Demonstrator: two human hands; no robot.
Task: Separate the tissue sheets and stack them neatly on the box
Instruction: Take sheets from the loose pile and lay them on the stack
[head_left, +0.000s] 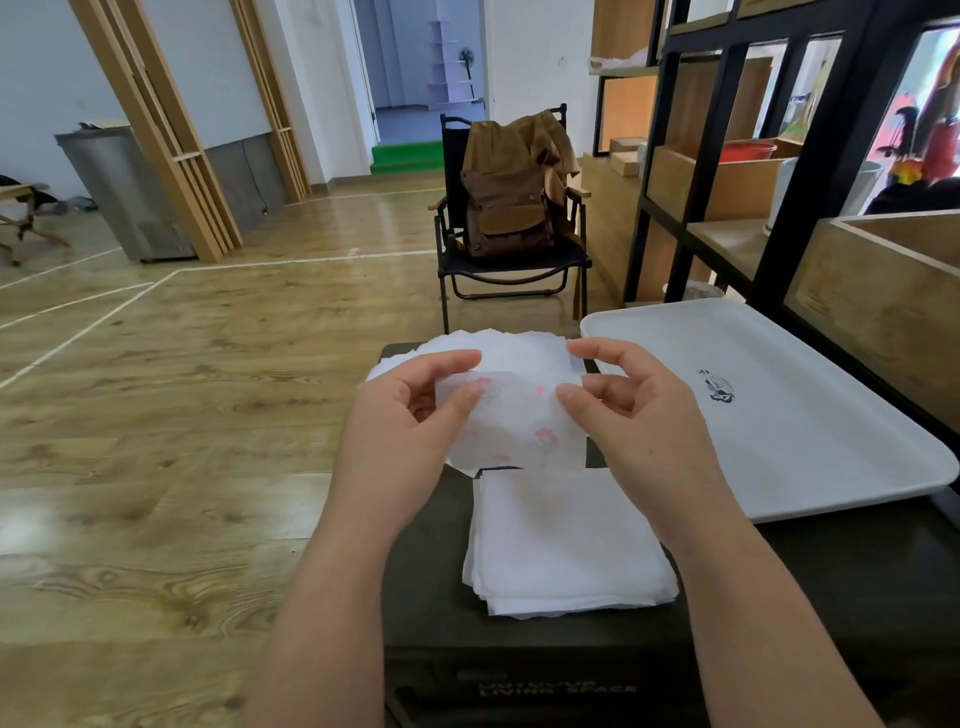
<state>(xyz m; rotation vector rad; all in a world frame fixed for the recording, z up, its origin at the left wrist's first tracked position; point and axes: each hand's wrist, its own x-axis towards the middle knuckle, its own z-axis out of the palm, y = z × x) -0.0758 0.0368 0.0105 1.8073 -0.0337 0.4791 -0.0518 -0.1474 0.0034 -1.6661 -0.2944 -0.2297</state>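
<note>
Done so far: a squared stack of white sheets (566, 545) lies on the dark box (426, 561), at about 6 o'clock from the hands, edges fairly well lined up; I judge these the sheets already separated.

In hand: a thin tissue sheet (519, 421) with faint pink print is held up above the box, between the two piles. The left hand (410, 415) pinches its left edge with curled fingers and thumb; the right hand (628, 400) pinches its right edge the same way. It looks like the plies are being teased apart, though that is a judgement.

Left to do: a loose, fanned pile of tissues (498, 348) sits at 12 o'clock from the hands, on the far end of the box; it appears unsorted, so the task seems somewhere in the middle.

Nearby: a white tray (779, 415) lies at 3 o'clock, just beside the hands, overlapping the box top.

Hard to make out: how many plies the held sheet has; how many sheets each pile holds; the far pile is partly hidden behind the hands and held sheet. The lettering on the box front is blurred and unreadable.
</note>
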